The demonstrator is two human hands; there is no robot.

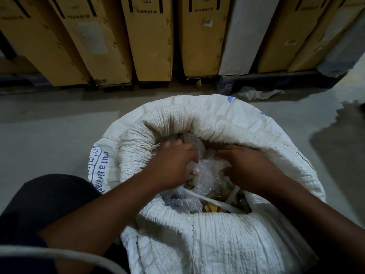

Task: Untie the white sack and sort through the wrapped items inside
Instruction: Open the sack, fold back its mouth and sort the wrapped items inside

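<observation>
Already the white sack (207, 244) stands open on the floor in front of us, its mouth rolled down into a thick cuff, so we judge the untying done and the sorting under way. That rolled rim keeps the opening wide and low, which is why both our arms can reach straight in. Our left hand (173, 165) curls over a bubble-wrapped bundle (207, 173) at the middle of the opening, fingers bent and gripping its left side; our right hand (245, 167) closes on the same bundle from the other side, thumb tucked under. We hold it between both hands, likely to lift it free of the other wrapped items (217, 202) packed beneath, where brownish pieces and a pale strap (209, 198) show through the plastic. The strap crosses the near part of the opening and could snag whatever comes up. The cuff crowds our wrists on both sides, so straight up looks like the free way out. Bare grey floor (49, 131) lies open to the left, with room for setting things down; tall cardboard boxes (150, 42) stand well behind.
</observation>
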